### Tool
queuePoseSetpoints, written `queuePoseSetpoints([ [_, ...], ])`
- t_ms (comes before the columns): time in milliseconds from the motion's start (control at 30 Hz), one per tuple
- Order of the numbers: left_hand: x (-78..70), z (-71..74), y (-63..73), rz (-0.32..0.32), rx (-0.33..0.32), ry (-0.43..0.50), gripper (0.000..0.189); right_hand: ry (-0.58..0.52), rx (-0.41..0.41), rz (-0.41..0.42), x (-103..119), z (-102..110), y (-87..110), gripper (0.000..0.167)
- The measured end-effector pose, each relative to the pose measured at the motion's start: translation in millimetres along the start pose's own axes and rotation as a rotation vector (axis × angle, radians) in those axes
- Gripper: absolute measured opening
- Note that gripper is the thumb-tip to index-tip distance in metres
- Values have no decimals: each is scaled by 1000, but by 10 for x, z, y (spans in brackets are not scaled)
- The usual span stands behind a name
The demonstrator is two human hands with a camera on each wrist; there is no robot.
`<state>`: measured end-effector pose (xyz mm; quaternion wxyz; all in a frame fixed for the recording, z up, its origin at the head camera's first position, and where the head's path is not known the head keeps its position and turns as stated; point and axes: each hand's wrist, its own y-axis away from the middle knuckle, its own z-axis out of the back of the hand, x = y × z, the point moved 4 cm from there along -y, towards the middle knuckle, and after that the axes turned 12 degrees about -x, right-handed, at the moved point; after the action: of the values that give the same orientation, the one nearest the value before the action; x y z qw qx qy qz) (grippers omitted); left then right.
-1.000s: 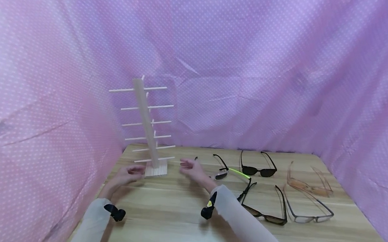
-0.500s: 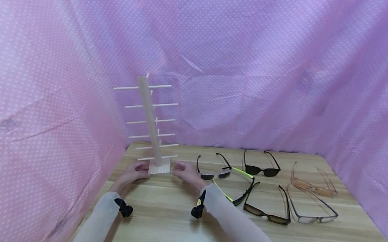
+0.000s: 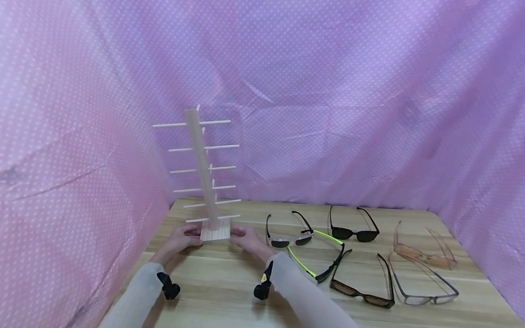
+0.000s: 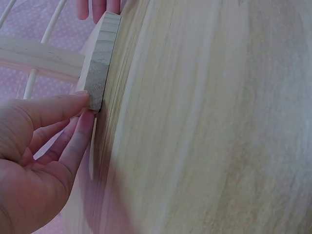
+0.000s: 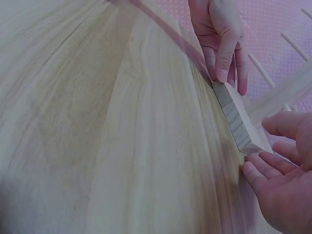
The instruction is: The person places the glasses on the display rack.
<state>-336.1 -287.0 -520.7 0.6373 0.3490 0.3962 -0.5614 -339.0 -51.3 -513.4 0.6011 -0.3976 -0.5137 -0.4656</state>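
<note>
A pale wooden eyewear rack, an upright post with several crossbars on a block base, stands at the left of the table. My left hand pinches the base's left end; in the left wrist view the thumb lies on top and the fingers at the side and lower corner. At the base's right end is my right hand. Seen from the right wrist, its fairly straight fingers meet the block's corner, and the thumb reaches over the top, spread from the fingers.
Right of the rack lie silver-framed sunglasses, green-and-black glasses, black sunglasses, brown sunglasses, peach glasses and grey-framed glasses on the wooden table. A pink dotted curtain surrounds the table.
Both hands have moved inward to the rack's base from either side. The silver-framed sunglasses, partly covered by the right hand at first, now show fully.
</note>
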Motion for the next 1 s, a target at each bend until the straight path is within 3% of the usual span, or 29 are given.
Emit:
queuePoseSetpoints([
  [400,-12,-59,-4,-8,6,23,61,-14,-10,5,13,-24,12,50],
  [633,-85,-159,14,-18,38,14,62,68,-27,-13,11,87,74,47],
  [867,-161,-303,37,-37,80,-1,62,115,-18,47,34,266,172,44],
  [1000,-173,-390,49,-59,104,39,61,159,-24,82,9,348,234,44],
])
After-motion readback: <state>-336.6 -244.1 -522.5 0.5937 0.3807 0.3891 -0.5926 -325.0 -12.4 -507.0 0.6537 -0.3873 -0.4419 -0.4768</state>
